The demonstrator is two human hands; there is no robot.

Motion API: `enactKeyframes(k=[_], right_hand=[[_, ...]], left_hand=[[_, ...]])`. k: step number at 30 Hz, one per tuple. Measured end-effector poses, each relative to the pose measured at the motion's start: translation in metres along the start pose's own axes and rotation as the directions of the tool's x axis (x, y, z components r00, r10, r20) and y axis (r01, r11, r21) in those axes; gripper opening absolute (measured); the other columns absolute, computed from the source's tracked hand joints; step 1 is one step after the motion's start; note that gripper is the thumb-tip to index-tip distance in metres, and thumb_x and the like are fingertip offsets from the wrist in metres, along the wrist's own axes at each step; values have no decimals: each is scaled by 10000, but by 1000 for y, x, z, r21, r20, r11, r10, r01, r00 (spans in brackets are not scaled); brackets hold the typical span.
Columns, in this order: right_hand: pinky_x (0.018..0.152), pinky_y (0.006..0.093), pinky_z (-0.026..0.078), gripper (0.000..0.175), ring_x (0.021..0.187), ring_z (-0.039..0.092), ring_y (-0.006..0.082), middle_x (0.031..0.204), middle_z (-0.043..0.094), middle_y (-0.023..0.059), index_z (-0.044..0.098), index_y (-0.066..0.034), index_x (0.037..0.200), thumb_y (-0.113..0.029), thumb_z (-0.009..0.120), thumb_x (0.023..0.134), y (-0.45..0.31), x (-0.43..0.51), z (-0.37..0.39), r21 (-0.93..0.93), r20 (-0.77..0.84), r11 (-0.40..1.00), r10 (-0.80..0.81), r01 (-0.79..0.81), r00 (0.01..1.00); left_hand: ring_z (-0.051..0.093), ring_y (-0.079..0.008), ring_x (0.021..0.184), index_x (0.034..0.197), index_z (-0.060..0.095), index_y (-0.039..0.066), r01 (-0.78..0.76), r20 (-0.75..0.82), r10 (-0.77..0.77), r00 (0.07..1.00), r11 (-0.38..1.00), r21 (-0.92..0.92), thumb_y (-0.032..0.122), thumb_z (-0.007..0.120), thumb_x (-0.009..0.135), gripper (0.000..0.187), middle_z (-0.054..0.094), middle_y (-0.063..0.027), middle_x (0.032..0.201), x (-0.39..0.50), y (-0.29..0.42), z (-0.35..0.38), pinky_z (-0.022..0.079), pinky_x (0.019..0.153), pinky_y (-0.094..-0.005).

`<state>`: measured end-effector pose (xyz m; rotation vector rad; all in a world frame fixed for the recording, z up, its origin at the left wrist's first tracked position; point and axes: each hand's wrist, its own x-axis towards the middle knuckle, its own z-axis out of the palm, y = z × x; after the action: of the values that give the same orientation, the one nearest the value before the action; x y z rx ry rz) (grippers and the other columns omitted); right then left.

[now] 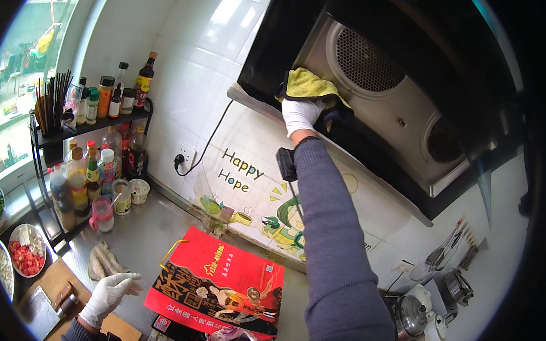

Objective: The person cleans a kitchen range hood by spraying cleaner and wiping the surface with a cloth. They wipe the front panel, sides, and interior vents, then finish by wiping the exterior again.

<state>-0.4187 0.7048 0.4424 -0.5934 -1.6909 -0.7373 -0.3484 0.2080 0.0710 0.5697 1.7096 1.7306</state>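
Observation:
Gloved in white, my right hand is raised and holds a yellow and dark cloth against the lower edge of a black range hood, left of its round perforated metal grille. My left hand, also in a white glove, hangs over the counter with its fingers extended and nothing in them. It is between a wooden cutting board and a red printed bag that lies flat. Just above it lies a crumpled beige rag.
A cleaver rests on the board beside bowls of diced food. A black two-tier rack holds bottles and chopsticks. A black cord runs from a wall socket. Metal kettles stand at the lower right.

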Motion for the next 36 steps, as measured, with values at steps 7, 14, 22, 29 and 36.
enactKeyframes(k=[7,14,22,29,36], right_hand=[[1046,470,410,474,1191,549,367,1282,590,210,526,1,1250,-358,486,943,-27,66,1,623,-91,761,301,-181,949],[965,436,460,463,1100,604,404,1193,632,263,518,63,1217,-308,428,955,-29,181,-80,759,-98,632,347,-155,933],[1075,418,385,646,1297,496,389,1416,513,246,503,36,1363,-468,405,971,-41,228,-128,575,-263,806,343,-140,902],[1121,415,346,628,1332,447,414,1448,438,304,428,26,1421,-412,502,977,-44,151,-84,526,-293,849,229,-43,928],[1123,417,352,633,1366,425,401,1471,426,296,432,32,1420,-404,464,962,-53,227,-128,685,-237,727,271,-37,933]], left_hand=[[700,-196,846,1219,632,-52,-120,-57,113,992,982,-144,188,503,1033,329,727,-135,955,12,-24,-49,550,763,-293],[683,-168,835,1215,636,-54,-126,-72,111,991,960,-251,166,523,1032,307,725,-111,936,24,-42,-76,535,790,-275],[677,-160,774,1205,640,-47,-59,-65,40,997,943,-326,144,496,1035,293,730,-130,936,40,-61,-86,554,589,-254],[700,-179,827,1197,647,-41,-3,-40,-7,999,971,-240,167,515,1030,297,735,-134,930,46,-61,-75,555,744,-274],[707,-196,828,1181,646,-54,-67,-55,55,997,968,-241,183,517,1029,309,735,-141,918,59,-63,-72,545,791,-286]])
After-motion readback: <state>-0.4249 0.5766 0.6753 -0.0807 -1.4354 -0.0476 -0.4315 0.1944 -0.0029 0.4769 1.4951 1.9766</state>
